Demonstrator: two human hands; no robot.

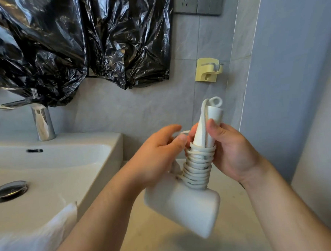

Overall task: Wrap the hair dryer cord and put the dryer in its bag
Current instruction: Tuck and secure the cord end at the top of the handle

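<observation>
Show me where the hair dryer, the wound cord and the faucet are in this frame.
hair dryer [185, 207]: head view, on its white barrel.
cord [197, 172]: head view, on the coils around the handle.
faucet [43, 123]: head view, on its chrome column.

The hair dryer [185, 209] was plain white, and the cord [198, 168] was a slightly greyer off-white. The wall tiles [140, 111] were pale grey with faint cloudy veining, the plastic sheet [59, 44] was glossy black with crinkled white glints, the hook [208, 70] was pale yellow and the socket plate [186, 0] was mid grey. The sink [66, 160] and the towel [56, 229] were white, the tap [43, 123] and the drain plug [9, 190] were shiny silver, the countertop [158, 238] was cream, and the side wall [292, 59] was flat blue-grey.
</observation>
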